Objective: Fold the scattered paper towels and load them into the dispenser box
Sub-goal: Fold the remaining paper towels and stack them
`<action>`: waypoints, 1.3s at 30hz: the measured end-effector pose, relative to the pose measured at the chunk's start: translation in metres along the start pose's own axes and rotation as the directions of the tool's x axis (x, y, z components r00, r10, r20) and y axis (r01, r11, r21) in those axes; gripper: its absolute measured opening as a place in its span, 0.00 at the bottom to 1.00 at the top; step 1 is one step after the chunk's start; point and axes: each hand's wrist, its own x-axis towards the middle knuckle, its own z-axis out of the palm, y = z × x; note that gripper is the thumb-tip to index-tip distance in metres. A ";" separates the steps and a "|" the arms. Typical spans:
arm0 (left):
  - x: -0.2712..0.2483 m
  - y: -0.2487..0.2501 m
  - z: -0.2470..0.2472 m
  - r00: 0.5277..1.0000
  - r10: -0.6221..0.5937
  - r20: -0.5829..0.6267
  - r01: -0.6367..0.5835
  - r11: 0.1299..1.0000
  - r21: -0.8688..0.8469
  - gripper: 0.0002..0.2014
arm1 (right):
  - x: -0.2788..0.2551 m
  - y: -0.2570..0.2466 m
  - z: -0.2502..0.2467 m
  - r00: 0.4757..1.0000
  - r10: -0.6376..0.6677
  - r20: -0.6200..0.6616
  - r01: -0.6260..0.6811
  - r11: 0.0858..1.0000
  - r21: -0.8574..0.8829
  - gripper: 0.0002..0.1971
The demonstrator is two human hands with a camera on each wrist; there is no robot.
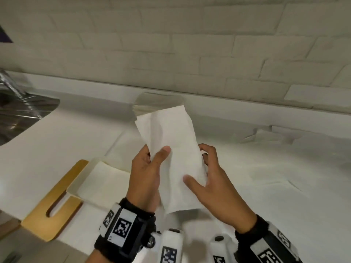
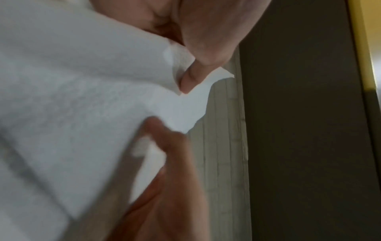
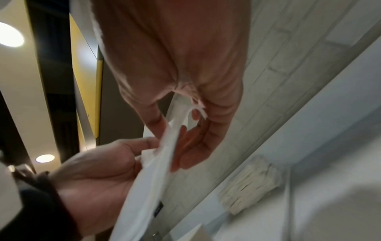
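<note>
I hold a white paper towel (image 1: 174,154), folded into a long strip, upright above the counter. My left hand (image 1: 157,151) grips its left edge, thumb on the front and fingers behind. On the right edge my right hand (image 1: 195,162) pinches it the same way. The left wrist view shows the towel (image 2: 82,114) pinched by the left hand (image 2: 193,70). In the right wrist view the towel (image 3: 154,179) runs edge-on through the right hand (image 3: 181,124). The white dispenser box (image 1: 76,184) lies open at lower left with folded towels inside, beside its wooden slotted lid (image 1: 38,223).
A stack of folded towels (image 1: 157,105) (image 3: 247,184) stands against the brick wall. Loose unfolded towels (image 1: 275,135) lie on the white counter (image 1: 57,133) to the right and under my hands. A steel sink (image 1: 22,111) with a faucet (image 1: 9,82) is at far left.
</note>
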 end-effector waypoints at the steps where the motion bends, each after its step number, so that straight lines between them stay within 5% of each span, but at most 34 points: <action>1: 0.003 0.006 -0.015 0.999 0.012 -0.031 -0.013 1.000 -0.014 0.15 | 0.008 -0.002 0.011 0.999 0.007 0.036 -0.006 0.999 -0.032 0.25; 4: 0.017 0.027 -0.069 0.983 0.086 -0.161 -0.090 0.996 -0.018 0.16 | 0.035 -0.007 0.039 0.993 -0.020 0.118 0.038 0.988 -0.147 0.19; 7: 0.024 0.049 -0.131 0.930 0.231 -0.286 -0.152 0.950 0.272 0.19 | 0.061 -0.007 0.063 0.956 0.021 0.293 0.079 0.943 -0.325 0.16; 10: 0.022 0.052 -0.180 0.931 0.309 -0.193 -0.113 0.749 0.652 0.24 | 0.076 0.000 0.086 0.912 0.117 0.393 0.092 0.876 -0.474 0.19; 13: 0.015 0.039 -0.204 0.967 0.246 -0.063 -0.071 0.498 0.864 0.26 | 0.078 0.006 0.106 0.904 0.125 0.408 0.144 0.811 -0.567 0.19; 18: 0.014 0.023 -0.212 0.985 0.102 0.139 -0.154 0.157 0.975 0.33 | 0.075 0.019 0.128 0.853 0.178 0.491 0.306 0.591 -0.746 0.28; 21: 0.018 0.025 -0.202 0.964 0.099 0.248 -0.242 -0.065 0.968 0.35 | 0.075 0.018 0.134 0.853 0.084 0.516 0.434 0.436 -0.788 0.30; 24: 0.021 0.027 -0.190 0.944 0.091 0.316 -0.308 -0.094 0.947 0.27 | 0.073 0.015 0.134 0.846 -0.004 0.533 0.474 0.460 -0.750 0.32; 28: 0.029 0.026 -0.186 0.945 -0.282 0.167 -0.206 -0.113 0.972 0.23 | 0.077 0.014 0.134 0.852 -0.024 0.523 0.360 0.751 -0.553 0.29; 30: 0.036 0.031 -0.187 0.937 -0.305 0.170 -0.213 -0.114 0.970 0.23 | 0.081 0.010 0.134 0.884 -0.002 0.467 0.270 0.819 -0.507 0.26; 32: 0.041 0.035 -0.188 0.929 -0.318 0.191 -0.245 -0.140 0.959 0.23 | 0.081 0.010 0.133 0.863 0.040 0.504 0.319 0.731 -0.604 0.23; 35: 0.044 0.035 -0.192 0.906 -0.360 0.223 -0.305 -0.188 0.934 0.22 | 0.074 0.011 0.132 0.741 0.165 0.651 0.559 0.385 -0.734 0.17; 39: 0.051 0.034 -0.197 0.898 -0.359 0.254 -0.342 -0.209 0.916 0.22 | 0.069 0.001 0.121 0.724 0.121 0.679 0.655 0.183 -0.733 0.12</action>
